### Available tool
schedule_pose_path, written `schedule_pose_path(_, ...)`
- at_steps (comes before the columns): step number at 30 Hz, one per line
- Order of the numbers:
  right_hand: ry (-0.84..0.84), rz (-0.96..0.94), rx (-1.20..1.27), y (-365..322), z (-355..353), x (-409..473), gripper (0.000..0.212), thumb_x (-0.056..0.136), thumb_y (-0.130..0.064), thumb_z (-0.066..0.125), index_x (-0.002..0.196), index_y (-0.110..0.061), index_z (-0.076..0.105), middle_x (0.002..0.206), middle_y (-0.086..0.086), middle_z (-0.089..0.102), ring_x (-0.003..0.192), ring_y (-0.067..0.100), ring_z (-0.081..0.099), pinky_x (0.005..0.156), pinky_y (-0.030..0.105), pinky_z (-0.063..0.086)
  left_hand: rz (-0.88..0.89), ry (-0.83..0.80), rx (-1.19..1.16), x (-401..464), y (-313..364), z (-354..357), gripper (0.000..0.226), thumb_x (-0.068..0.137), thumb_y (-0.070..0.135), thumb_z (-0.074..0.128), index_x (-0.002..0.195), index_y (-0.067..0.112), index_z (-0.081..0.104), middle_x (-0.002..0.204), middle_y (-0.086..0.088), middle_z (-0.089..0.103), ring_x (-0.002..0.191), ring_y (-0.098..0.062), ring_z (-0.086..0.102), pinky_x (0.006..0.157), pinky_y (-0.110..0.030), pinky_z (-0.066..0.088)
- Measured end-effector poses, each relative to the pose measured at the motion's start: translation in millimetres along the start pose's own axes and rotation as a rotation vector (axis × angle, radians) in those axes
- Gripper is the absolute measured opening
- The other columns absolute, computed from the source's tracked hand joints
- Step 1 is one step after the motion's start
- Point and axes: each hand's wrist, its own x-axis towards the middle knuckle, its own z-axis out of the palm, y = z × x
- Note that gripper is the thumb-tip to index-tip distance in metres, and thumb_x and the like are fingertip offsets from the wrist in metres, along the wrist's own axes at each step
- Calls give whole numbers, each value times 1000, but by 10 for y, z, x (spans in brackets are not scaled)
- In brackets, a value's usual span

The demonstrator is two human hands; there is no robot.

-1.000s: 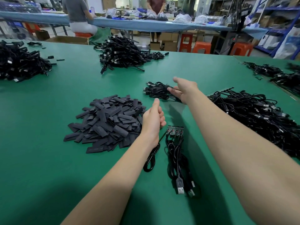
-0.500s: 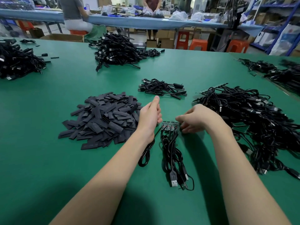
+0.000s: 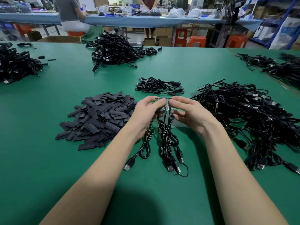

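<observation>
A small panel of green circuit boards point(image 3: 164, 104) is held just above the green table point(image 3: 48, 159) at the centre. My left hand point(image 3: 146, 112) grips its left side, thumb on top. My right hand point(image 3: 188, 112) pinches its right side. Several black USB cables point(image 3: 167, 143) hang from the boards and trail toward me, their plugs lying on the table. A pile of flat black sleeve pieces point(image 3: 97, 117) lies just left of my left hand.
A large heap of black cables point(image 3: 253, 117) fills the right side. A small cable bunch point(image 3: 159, 86) lies behind my hands. More cable heaps point(image 3: 113, 51) sit at the far side and left edge. Two people work at a blue table point(image 3: 129, 20) beyond.
My right hand came back from the small cable bunch to the boards. Both hands have lifted the board panel off the table and now hold it between them.
</observation>
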Motion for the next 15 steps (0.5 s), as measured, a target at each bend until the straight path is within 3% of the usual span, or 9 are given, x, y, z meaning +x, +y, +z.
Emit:
schedule_pose_path(5,-57,27,3,12,-15,-12,37,67,-29,85,101,-19,75,89,-4,76,72,7,71,61,17,55,-64,-62,-209,-42,-1,13,30,94,3,64,122,-6,61,114,-21,71,87,-21,69,77,-24,58)
schedule_pose_path(11,-85,38,30,32,-18,-8,26,66,-25,86,90,-19,79,91,-2,76,74,7,70,60,16,54,-92,-138,-312,-89,21,13,28,95,3,62,123,-2,58,97,-10,70,70,-11,68,60,-18,53)
schedule_pose_path(15,-98,52,106,28,-18,-15,9,65,-19,83,73,-20,82,79,-6,75,64,2,67,58,13,54,-104,-187,-307,-103,33,6,34,95,5,62,128,-3,58,97,-6,70,75,-9,66,71,-19,55)
